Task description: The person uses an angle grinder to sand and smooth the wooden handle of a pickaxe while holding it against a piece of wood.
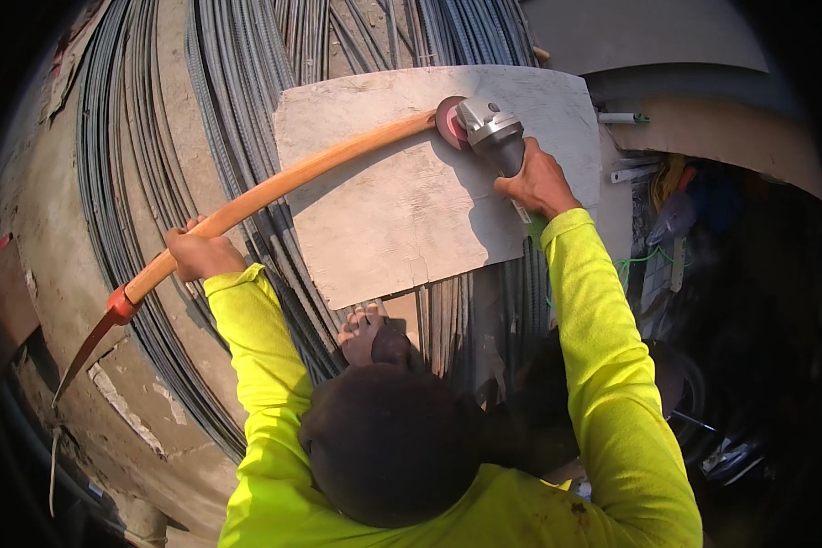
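Note:
My left hand (203, 250) is closed around the wooden handle of a pickaxe (288, 178), not far from its head. The red-orange metal head (119, 304) hangs at the lower left, with one long thin blade tapering down. My right hand (539, 179) grips the dark body of an angle grinder (493, 132) with a silver gear head. Its reddish disc (449, 122) is at the far tip of the handle and seems to touch it. Below the tools lies a pale, scuffed board (384, 237), shadowed by the grinder and my right arm.
Long bundles of ribbed steel bars (237, 100) run under and left of the board. A bare foot (363, 333) rests at its near edge. Grey sheets (648, 36) lie at the far right, above a dark area with a green cord (644, 258) and clutter.

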`<act>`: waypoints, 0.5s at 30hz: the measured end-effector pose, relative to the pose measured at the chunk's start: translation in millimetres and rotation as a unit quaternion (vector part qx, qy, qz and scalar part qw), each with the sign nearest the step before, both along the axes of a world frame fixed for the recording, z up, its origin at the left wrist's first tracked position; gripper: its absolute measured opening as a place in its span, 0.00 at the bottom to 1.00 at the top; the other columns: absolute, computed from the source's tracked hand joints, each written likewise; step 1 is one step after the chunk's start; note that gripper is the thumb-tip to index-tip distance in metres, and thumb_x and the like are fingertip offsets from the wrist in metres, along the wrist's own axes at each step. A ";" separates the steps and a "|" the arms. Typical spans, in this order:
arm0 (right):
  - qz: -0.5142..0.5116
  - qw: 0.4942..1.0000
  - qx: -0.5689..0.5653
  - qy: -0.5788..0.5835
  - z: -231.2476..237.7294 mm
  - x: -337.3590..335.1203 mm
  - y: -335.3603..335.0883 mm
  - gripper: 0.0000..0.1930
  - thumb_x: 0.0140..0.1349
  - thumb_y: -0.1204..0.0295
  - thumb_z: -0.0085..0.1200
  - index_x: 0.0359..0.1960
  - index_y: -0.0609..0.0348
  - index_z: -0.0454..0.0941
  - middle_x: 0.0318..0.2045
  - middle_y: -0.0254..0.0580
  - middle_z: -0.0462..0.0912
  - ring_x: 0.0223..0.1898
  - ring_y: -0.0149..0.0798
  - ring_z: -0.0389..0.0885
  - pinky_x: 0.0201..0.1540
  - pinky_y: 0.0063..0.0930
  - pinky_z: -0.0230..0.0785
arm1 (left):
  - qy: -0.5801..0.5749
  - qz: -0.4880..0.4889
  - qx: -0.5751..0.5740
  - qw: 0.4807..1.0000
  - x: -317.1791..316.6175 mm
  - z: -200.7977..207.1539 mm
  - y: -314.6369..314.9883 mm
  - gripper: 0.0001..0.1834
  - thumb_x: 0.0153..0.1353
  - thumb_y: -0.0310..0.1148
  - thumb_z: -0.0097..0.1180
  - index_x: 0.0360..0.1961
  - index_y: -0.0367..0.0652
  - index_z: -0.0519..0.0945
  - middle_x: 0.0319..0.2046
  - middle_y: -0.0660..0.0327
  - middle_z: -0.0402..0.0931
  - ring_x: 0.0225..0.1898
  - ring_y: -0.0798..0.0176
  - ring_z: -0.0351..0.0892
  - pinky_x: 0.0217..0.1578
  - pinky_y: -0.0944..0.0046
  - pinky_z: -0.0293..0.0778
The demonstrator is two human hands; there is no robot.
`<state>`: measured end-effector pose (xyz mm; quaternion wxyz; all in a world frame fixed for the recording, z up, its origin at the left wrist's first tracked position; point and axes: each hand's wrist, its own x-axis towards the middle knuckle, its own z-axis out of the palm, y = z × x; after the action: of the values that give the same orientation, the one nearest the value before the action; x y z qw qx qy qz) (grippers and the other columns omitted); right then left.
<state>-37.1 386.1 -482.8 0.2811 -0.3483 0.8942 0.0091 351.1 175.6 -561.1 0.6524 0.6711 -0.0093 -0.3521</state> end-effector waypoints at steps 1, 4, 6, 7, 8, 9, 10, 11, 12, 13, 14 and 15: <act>-0.003 1.000 -0.007 -0.001 5.0 -6.7 -5.9 0.36 0.43 0.65 0.67 0.55 0.72 0.70 0.42 0.67 0.84 0.45 0.61 0.85 0.51 0.45 0.76 | -0.001 -0.002 -0.001 1.000 -1.5 0.7 2.1 0.17 0.59 0.28 0.52 0.42 0.24 0.65 0.34 0.49 0.73 0.32 0.53 0.79 0.35 0.54 0.79; 0.014 1.000 0.013 -0.015 18.0 -2.0 -13.9 0.37 0.44 0.64 0.70 0.54 0.73 0.70 0.45 0.69 0.83 0.48 0.61 0.85 0.54 0.43 0.76 | -0.003 0.001 0.001 1.000 3.3 3.0 4.9 0.15 0.59 0.27 0.52 0.41 0.24 0.65 0.33 0.50 0.73 0.31 0.54 0.78 0.33 0.55 0.79; 0.076 0.997 0.024 -0.005 16.8 3.3 -17.0 0.36 0.44 0.64 0.70 0.54 0.73 0.70 0.44 0.69 0.83 0.47 0.61 0.85 0.54 0.44 0.77 | 0.004 0.009 -0.002 1.000 1.9 4.3 7.7 0.14 0.59 0.26 0.52 0.40 0.25 0.64 0.32 0.51 0.73 0.30 0.54 0.78 0.33 0.55 0.79; 0.096 0.995 0.031 -0.007 18.5 10.4 -16.5 0.36 0.44 0.64 0.70 0.53 0.73 0.71 0.44 0.69 0.83 0.47 0.61 0.85 0.54 0.44 0.77 | 0.004 0.013 -0.006 1.000 4.0 5.0 10.1 0.14 0.59 0.26 0.51 0.39 0.26 0.64 0.32 0.51 0.72 0.30 0.55 0.78 0.32 0.55 0.79; 0.116 0.993 0.038 -0.009 18.0 14.8 -16.1 0.36 0.44 0.64 0.70 0.53 0.73 0.71 0.43 0.69 0.83 0.46 0.61 0.85 0.53 0.44 0.77 | 0.010 0.015 -0.004 1.000 5.6 3.3 14.0 0.13 0.59 0.26 0.52 0.39 0.27 0.64 0.31 0.51 0.72 0.30 0.54 0.78 0.33 0.54 0.79; 0.093 0.995 0.036 -0.013 14.5 11.2 -15.1 0.35 0.44 0.64 0.70 0.53 0.73 0.71 0.43 0.69 0.83 0.46 0.62 0.85 0.53 0.44 0.77 | 0.016 0.017 -0.003 1.000 7.0 -0.3 19.2 0.13 0.59 0.26 0.52 0.38 0.28 0.64 0.31 0.52 0.72 0.30 0.54 0.78 0.34 0.54 0.79; 0.068 0.997 0.034 -0.013 16.4 1.4 -17.6 0.35 0.44 0.64 0.70 0.52 0.72 0.71 0.43 0.69 0.83 0.46 0.62 0.85 0.53 0.44 0.77 | 0.025 0.018 -0.002 1.000 6.0 -2.0 19.7 0.13 0.59 0.26 0.52 0.37 0.29 0.64 0.30 0.52 0.72 0.30 0.54 0.78 0.34 0.54 0.79; 0.042 0.998 0.032 -0.013 17.3 -4.7 -20.7 0.35 0.44 0.64 0.70 0.52 0.72 0.71 0.42 0.70 0.83 0.46 0.62 0.85 0.53 0.44 0.77 | 0.031 0.015 0.001 0.999 6.5 -4.5 21.0 0.08 0.57 0.26 0.50 0.32 0.35 0.64 0.29 0.54 0.70 0.30 0.53 0.75 0.40 0.51 0.79; 0.045 0.998 0.038 -0.014 17.1 -7.1 -23.6 0.35 0.44 0.64 0.70 0.52 0.71 0.71 0.42 0.70 0.83 0.46 0.63 0.85 0.54 0.44 0.77 | 0.031 0.015 -0.005 0.999 9.3 -4.5 24.4 0.08 0.57 0.26 0.50 0.32 0.36 0.64 0.29 0.54 0.70 0.30 0.53 0.75 0.40 0.51 0.79; 0.046 0.998 0.046 -0.011 20.9 -11.9 -28.0 0.35 0.44 0.64 0.71 0.52 0.71 0.70 0.42 0.70 0.83 0.46 0.63 0.85 0.54 0.44 0.77 | 0.035 0.014 -0.009 0.999 8.9 -4.1 28.6 0.07 0.56 0.25 0.50 0.31 0.36 0.64 0.28 0.55 0.69 0.30 0.53 0.75 0.40 0.51 0.79; 0.050 0.997 0.054 -0.013 23.4 -16.4 -31.5 0.35 0.44 0.64 0.71 0.52 0.71 0.70 0.42 0.70 0.83 0.46 0.63 0.85 0.54 0.45 0.77 | 0.034 0.014 -0.012 0.999 9.6 -2.4 34.8 0.07 0.55 0.25 0.50 0.31 0.37 0.65 0.28 0.55 0.69 0.31 0.53 0.75 0.40 0.52 0.79; 0.072 0.996 0.056 -0.022 23.5 -15.6 -32.7 0.35 0.44 0.64 0.69 0.53 0.71 0.70 0.41 0.70 0.83 0.46 0.64 0.84 0.54 0.46 0.76 | 0.025 -0.009 -0.016 1.000 14.5 -5.4 38.0 0.07 0.54 0.27 0.50 0.31 0.38 0.65 0.27 0.56 0.69 0.33 0.52 0.76 0.43 0.51 0.78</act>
<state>-52.8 353.5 -459.3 0.3181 -0.3959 0.8584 0.0717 365.6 213.6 -566.5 0.6598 0.6514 -0.0050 -0.3745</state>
